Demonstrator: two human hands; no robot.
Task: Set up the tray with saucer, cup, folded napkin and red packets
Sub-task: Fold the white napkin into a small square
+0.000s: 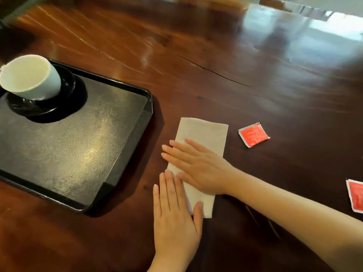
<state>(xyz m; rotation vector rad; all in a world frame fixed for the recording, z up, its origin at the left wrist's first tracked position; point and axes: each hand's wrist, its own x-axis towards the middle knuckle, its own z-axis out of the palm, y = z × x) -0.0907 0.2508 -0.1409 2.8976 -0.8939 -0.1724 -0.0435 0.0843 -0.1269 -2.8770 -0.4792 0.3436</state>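
Left hand (174, 218) and right hand (198, 165) are pressing flat, fingers extended and holding nothing, on the folded napkin (204, 130) lying on the surface (216, 75) beside the tray (125, 154). Cup (31, 77) is sitting on the saucer (64, 91) in the tray's far left corner. Two red packets (253, 134) are lying toward the surface's right edge, well apart.

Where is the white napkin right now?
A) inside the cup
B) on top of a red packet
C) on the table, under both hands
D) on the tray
C: the napkin lies flat on the table beside the tray, with the left hand and right hand pressing on it.
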